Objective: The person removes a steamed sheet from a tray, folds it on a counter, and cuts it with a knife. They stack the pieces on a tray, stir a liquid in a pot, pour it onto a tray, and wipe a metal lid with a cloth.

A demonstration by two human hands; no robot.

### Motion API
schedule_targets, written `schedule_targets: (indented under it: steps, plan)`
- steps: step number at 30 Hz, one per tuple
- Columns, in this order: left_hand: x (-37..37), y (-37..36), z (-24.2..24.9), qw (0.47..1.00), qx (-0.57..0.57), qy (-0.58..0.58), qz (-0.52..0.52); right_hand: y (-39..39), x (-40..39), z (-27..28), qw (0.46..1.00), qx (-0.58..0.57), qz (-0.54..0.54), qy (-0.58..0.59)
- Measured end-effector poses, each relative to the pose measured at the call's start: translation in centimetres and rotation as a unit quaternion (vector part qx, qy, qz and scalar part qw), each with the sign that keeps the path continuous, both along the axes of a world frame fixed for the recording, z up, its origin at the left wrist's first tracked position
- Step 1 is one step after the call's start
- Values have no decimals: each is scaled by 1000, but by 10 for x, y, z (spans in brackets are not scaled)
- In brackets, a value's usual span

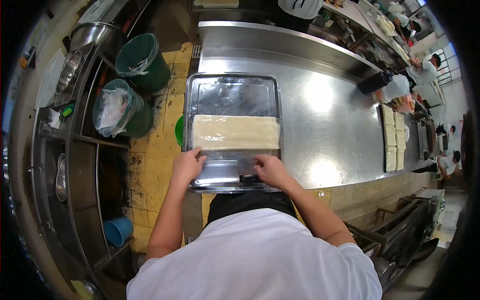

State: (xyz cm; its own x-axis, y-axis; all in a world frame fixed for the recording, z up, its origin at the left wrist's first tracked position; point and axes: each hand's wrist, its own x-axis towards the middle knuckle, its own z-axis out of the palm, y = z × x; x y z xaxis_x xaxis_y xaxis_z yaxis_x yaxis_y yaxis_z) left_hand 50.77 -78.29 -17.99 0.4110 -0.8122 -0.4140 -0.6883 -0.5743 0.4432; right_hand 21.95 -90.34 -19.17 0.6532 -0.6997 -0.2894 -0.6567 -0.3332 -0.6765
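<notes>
Flat cream-coloured rectangular dough sheet (236, 132) lies in a shiny rectangular metal tray (235, 97), long axis running left to right, short ends facing the tray's side walls. Tray's own long axis points away from the person, so sheet sits crosswise, around the middle; bare metal shows beyond it. Broad-bladed metal cleaver (217, 173) with black handle lies in the tray's near part, roughly parallel to the sheet, blade left, handle right.

Tray is on a stainless steel counter (320, 130). Far right on the counter: dark tray (385, 145) holding pale rectangular pieces (394, 137) in two rows. Left side, on floor: two green plastic bins (145, 62) with clear liners; nearer one has crumpled clear plastic in it, farther one has some scraps, too small to tell. Blue plastic bucket (118, 231) low by the shelving, contents can't tell.

Left hand (187, 165) is at the sheet's near left corner, index fingertip at the edge, thumb a little apart from it; other fingers partly hidden. Sheet lies just beyond these fingers. Right hand (272, 171) is by the cleaver handle, fingers curled; can't tell if they pinch the handle. Sheet lies beyond the right fingers, apart from them.
</notes>
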Motion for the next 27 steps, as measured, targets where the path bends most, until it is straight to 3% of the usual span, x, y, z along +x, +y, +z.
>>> schedule_targets:
  steps: [2, 7, 13, 20, 27]
  plan:
    - [-11, 7, 4, 999, -28, 15, 24, 11, -1, -16, 995, -54, 81, -2]
    - [-54, 18, 20, 994, -97, 23, 37, 30, 6, -27, 954, -135, 242, 116]
    - [-93, 35, 32, 991, -121, 25, 53, 34, 10, -53, 930, -210, 290, 79]
    - [-95, 41, 47, 984, -159, 38, 67, 32, 26, -25, 929, -129, 314, 147]
    - [-56, 17, 47, 968, -231, 65, 70, 45, 25, 22, 979, 28, 173, 108]
